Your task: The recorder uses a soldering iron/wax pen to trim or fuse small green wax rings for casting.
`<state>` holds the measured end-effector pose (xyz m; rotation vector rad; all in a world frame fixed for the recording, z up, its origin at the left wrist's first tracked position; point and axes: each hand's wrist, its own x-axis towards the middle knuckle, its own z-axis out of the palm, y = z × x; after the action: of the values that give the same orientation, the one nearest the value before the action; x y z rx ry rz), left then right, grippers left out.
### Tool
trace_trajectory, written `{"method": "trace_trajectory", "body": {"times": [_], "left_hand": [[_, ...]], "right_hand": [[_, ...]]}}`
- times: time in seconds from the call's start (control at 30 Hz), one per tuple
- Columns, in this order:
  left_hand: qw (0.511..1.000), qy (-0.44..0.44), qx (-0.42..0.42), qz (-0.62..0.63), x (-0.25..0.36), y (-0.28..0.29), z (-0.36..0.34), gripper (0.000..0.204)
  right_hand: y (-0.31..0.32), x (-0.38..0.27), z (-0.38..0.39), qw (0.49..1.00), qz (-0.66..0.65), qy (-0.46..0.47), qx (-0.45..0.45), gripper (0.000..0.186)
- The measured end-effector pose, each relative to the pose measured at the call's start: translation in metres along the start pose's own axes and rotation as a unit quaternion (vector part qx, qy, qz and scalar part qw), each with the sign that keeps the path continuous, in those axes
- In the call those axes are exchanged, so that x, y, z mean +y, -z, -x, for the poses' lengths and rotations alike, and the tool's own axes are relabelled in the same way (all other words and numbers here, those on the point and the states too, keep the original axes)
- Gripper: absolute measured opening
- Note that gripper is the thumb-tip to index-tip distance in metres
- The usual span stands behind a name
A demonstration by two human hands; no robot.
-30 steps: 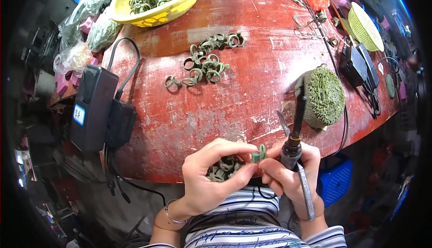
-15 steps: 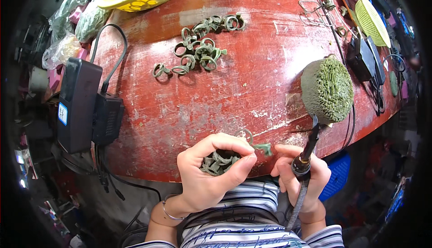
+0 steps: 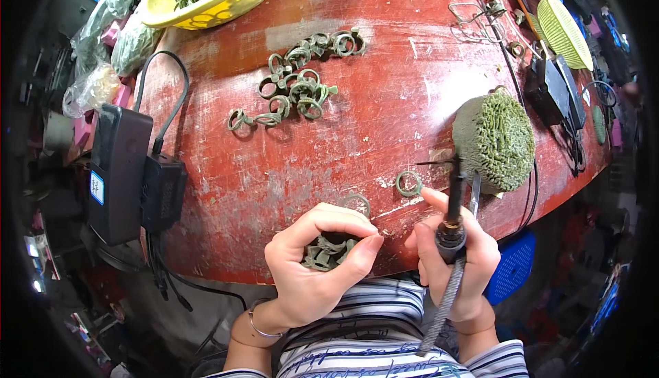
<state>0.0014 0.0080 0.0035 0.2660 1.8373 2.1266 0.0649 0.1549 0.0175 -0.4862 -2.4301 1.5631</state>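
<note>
My left hand (image 3: 319,265) is curled round a bunch of small dark-green rings (image 3: 328,251), its thumb and forefinger nearly meeting. Just beyond its fingertips a single green ring (image 3: 357,205) shows in part on the red table. In my right hand (image 3: 456,261) is a pen-like tool (image 3: 454,203) with a black handle, a thin dark tip and a ribbed cable (image 3: 443,306). The outstretched forefinger of that hand reaches another green ring (image 3: 409,184) and appears to touch it. Farther off, several similar rings (image 3: 302,93) lie in a loose cluster.
Right of the tool stands a round greenish block (image 3: 493,141) with a ridged face, a metal blade (image 3: 475,193) beside it. Black power adapters (image 3: 120,169) with cables sit at left. A yellow basket (image 3: 213,11) of rings is at the far left, a pale-green basket (image 3: 564,31) far right.
My right hand has moved forward with the pen-like tool. The green ring that was between my hands now lies farther forward on the table, at the right forefinger.
</note>
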Motion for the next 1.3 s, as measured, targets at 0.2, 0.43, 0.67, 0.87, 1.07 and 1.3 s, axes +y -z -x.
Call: {"method": "trace_trajectory", "body": {"times": [0.2, 0.43, 0.67, 0.87, 1.07, 1.3], "left_hand": [[1.0, 0.004, -0.008, 0.01, 0.004, 0.004, 0.001, 0.011], [1.0, -0.007, 0.018, -0.003, 0.005, 0.004, 0.006, 0.013], [0.96, -0.186, -0.039, -0.206, 0.006, 0.0, 0.007, 0.033], [0.947, -0.244, -0.04, -0.206, 0.009, 0.003, 0.007, 0.037], [0.981, -0.168, -0.026, -0.098, 0.008, 0.007, 0.008, 0.028], [0.984, -0.149, -0.033, -0.094, 0.01, 0.004, 0.005, 0.028]], "right_hand": [[-0.006, -0.011, -0.012, 0.981, 0.182, 0.069, 0.003, 0.042], [0.0, -0.012, -0.016, 0.979, 0.195, 0.058, 0.026, 0.019], [0.009, -0.048, -0.012, 0.947, -0.226, -0.214, -0.083, 0.01], [0.014, -0.047, -0.016, 0.903, -0.307, -0.268, -0.137, 0.01], [0.01, -0.035, -0.007, 0.91, -0.323, -0.215, -0.145, 0.015], [0.014, -0.035, -0.006, 0.912, -0.308, -0.224, -0.152, 0.012]]}}
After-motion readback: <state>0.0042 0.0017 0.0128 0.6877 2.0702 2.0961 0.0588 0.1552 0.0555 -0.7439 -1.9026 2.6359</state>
